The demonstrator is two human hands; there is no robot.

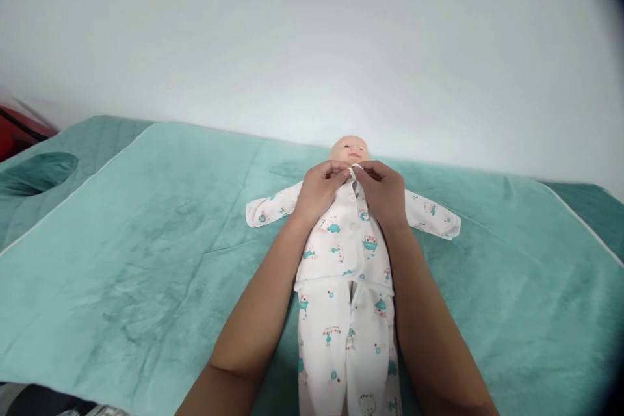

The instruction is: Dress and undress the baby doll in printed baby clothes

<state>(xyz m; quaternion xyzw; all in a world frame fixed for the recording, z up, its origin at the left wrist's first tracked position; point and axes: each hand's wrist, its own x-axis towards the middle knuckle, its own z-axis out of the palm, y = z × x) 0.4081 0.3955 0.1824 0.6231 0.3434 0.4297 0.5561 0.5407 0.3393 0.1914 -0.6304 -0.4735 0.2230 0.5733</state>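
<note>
A baby doll (349, 148) lies on its back, its head toward the wall. It wears a white printed shirt (336, 250) with buttons down the front and matching trousers (324, 357). Both sleeves stretch out sideways. My left hand (322, 187) pinches the shirt's collar edge just below the doll's chin. From the other side, my right hand (383, 190) is closed on the opposite collar edge. The fingertips of both hands nearly meet there, and a small gap shows in the front opening below them. Lower down, buttons show on the front; the top fastening is hidden by my fingers.
A green plush cover (160, 260) with a pale seam is spread over the bed under the doll. At the far left is an oval hole (39, 173) in the padding, with a red object (19, 133) behind it. A white wall (302, 45) rises behind the bed.
</note>
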